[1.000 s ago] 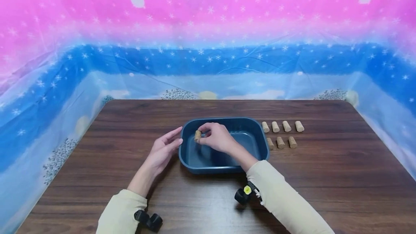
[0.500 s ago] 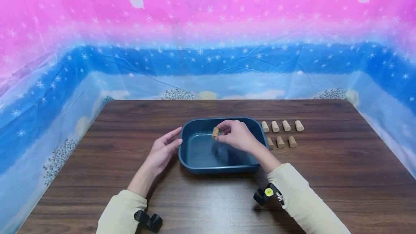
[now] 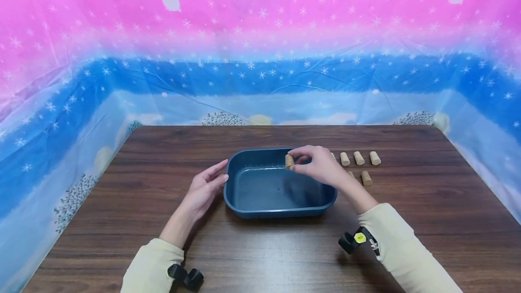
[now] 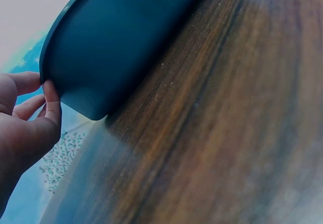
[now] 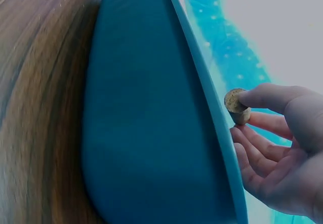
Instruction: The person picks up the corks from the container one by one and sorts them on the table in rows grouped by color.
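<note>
Between thumb and fingers my right hand [image 3: 319,164] pinches a cork stopper [image 3: 289,161]. In the head view the cork is over the right half of a dark blue rectangular basin [image 3: 281,213], near its far rim. The right wrist view shows the cork [image 5: 241,106] beyond the basin's rim, gripped at its ends or sides by thumb and fingers. My left hand [image 3: 205,189] touches the basin's left end with fingertips and thumb tip. The left wrist view shows those fingers [image 4: 52,100] at the rim. No cork shows on the visible basin floor.
Right of the basin, pale corks [image 3: 359,158] stand in a back row and darker corks [image 3: 367,178] in a front row; my right hand partly hides them. All rest on a dark wood-grain table [image 3: 163,148]. A pink and blue snowflake cloth [image 3: 260,76] hangs around it.
My right hand has moved rightward across the basin with the cork, from its left half toward the far right rim, and now covers some standing corks. My left hand stays at the basin's left end.
</note>
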Tool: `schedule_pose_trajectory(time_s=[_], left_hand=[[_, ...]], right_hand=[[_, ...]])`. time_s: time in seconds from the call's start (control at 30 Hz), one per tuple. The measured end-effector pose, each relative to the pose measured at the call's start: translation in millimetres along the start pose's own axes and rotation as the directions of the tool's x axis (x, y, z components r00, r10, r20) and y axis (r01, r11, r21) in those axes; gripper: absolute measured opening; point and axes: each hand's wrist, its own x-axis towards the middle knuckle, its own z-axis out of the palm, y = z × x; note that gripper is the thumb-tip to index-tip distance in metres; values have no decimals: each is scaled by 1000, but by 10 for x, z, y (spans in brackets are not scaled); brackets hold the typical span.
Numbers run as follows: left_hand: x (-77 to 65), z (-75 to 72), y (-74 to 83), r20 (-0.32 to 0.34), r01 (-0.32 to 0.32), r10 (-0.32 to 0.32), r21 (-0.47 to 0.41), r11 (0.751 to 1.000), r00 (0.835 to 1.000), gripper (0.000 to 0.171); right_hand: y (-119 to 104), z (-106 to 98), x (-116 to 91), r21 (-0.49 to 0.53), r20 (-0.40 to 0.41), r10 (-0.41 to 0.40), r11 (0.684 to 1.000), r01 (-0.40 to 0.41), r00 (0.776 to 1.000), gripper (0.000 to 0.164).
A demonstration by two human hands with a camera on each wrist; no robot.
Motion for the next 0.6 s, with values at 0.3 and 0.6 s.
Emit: schedule_pose_trajectory(time_s=[0.3, 0.6], left_hand=[[1, -15, -9, 5, 8, -8, 9, 1000, 1000, 52], [6, -12, -15, 7, 4, -4, 13, 1000, 1000, 52]], right_hand=[[177, -242, -99, -26, -20, 15, 1000, -15, 1000, 41], [350, -473, -203, 17, -47, 113, 994, -112, 992, 42]])
